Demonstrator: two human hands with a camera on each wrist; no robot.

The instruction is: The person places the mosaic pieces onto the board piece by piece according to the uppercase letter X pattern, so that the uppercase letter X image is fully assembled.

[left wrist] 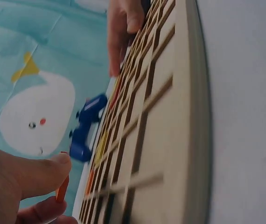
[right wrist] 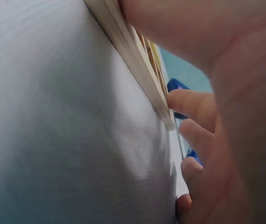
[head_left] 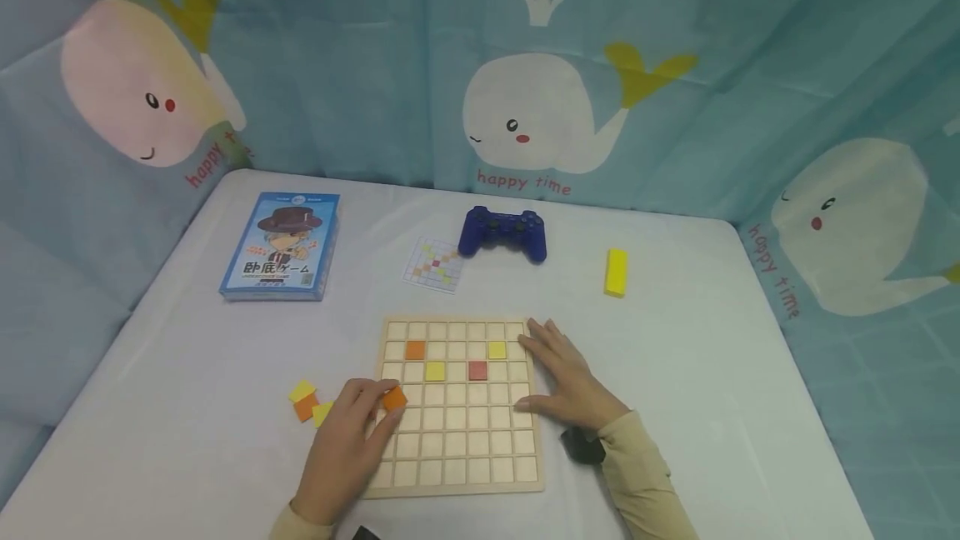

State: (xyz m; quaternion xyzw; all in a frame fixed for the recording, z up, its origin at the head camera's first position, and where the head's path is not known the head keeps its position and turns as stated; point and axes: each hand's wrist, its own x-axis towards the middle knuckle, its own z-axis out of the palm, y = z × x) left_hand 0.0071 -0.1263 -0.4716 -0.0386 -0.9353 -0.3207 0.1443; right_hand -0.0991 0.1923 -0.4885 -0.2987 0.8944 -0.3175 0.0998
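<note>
A wooden grid board [head_left: 457, 443] lies on the table in front of me. Between thumb and fingertips, my left hand [head_left: 345, 444] pinches an orange square tile [head_left: 395, 398] over the board's left columns; the left wrist view shows that orange tile [left wrist: 63, 189] edge-on, tilted. My right hand [head_left: 567, 382] rests at the board's right edge, fingers spread, thumb on the rim. Set in the grid's upper rows are another orange tile [head_left: 415, 350], a yellow tile [head_left: 435, 371], a red tile [head_left: 477, 371] and a second yellow tile [head_left: 497, 350].
Loose yellow and orange tiles [head_left: 303, 407] lie left of the board, partly behind my left hand. Beyond the board are a pattern card [head_left: 432, 265], a blue game controller [head_left: 502, 233] and a blue game box [head_left: 282, 247]. A yellow block [head_left: 616, 273] stands at right.
</note>
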